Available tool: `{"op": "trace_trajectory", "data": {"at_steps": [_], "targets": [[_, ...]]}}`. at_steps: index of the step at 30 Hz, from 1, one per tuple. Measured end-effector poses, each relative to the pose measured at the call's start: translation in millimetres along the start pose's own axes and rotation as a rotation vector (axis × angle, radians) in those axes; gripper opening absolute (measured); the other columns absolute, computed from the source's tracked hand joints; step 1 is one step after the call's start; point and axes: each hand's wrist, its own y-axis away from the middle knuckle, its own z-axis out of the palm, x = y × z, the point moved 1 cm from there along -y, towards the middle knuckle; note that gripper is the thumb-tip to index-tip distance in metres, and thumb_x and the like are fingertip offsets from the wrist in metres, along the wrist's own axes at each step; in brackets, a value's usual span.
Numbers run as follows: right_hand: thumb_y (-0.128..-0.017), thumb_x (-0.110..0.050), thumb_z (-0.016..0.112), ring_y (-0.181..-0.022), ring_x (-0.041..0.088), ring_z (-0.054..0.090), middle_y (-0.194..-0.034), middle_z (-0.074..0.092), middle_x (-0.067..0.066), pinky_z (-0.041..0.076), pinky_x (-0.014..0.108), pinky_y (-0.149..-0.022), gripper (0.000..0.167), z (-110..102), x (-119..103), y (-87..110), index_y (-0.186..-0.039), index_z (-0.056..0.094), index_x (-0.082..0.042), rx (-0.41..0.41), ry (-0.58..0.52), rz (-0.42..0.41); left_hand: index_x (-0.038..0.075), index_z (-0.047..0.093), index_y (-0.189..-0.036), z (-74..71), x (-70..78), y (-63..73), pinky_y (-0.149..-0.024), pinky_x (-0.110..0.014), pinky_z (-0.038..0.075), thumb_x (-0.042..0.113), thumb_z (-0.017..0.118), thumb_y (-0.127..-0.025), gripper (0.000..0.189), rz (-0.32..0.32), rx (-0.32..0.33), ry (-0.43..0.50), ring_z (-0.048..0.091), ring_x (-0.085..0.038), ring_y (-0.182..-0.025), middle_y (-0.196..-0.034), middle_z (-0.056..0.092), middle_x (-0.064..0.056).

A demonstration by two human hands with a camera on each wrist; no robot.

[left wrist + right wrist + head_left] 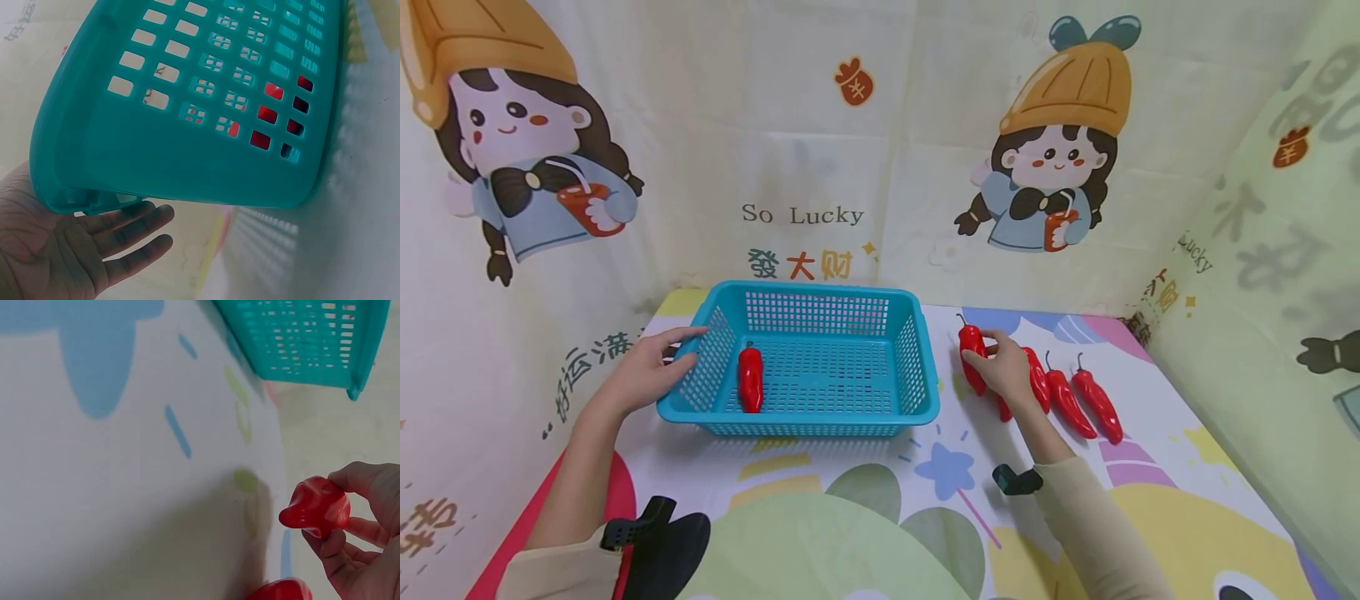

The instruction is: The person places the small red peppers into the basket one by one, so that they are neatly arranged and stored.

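Note:
A turquoise plastic basket with perforated walls stands on the table, and one red chili pepper lies inside near its left end. My left hand holds the basket's left rim; in the left wrist view, several of its fingers reach loosely below the rim. Right of the basket, my right hand pinches another red chili pepper between thumb and fingers, its stem pointing away from me. The right wrist view shows that pepper end-on, raised over the tabletop.
More red chili peppers, including one at the far right, lie in a row beside and under my right hand. The table wears a cartoon-print cover. Printed curtains hang behind it and along both sides.

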Motion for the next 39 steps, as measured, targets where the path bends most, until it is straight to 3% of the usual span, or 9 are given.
{"op": "trace_trajectory", "data": {"at_steps": [16, 39], "targets": [[-0.089, -0.035, 0.079, -0.12, 0.037, 0.058, -0.139, 0.057, 0.017, 0.059, 0.051, -0.091, 0.075, -21, -38, 15.5, -0.152, 0.044, -0.017, 0.058, -0.161, -0.011, 0.0, 0.043, -0.153, 0.4, 0.2, 0.2, -0.079, -0.05, 0.063, 0.017, 0.058, -0.102, 0.055, 0.0, 0.007, 0.023, 0.052, -0.054, -0.12, -0.144, 0.047, -0.034], [-0.087, -0.036, 0.082, -0.107, 0.029, 0.064, -0.133, 0.062, 0.009, 0.062, 0.042, -0.082, 0.075, -22, -86, 33.3, -0.152, 0.047, -0.022, 0.089, -0.264, -0.183, 0.001, 0.043, -0.153, -0.5, 2.4, 1.1, -0.077, -0.049, 0.063, 0.019, 0.059, -0.102, 0.056, 0.0, 0.002, 0.019, 0.05, -0.053, -0.12, -0.144, 0.046, -0.034]]}}
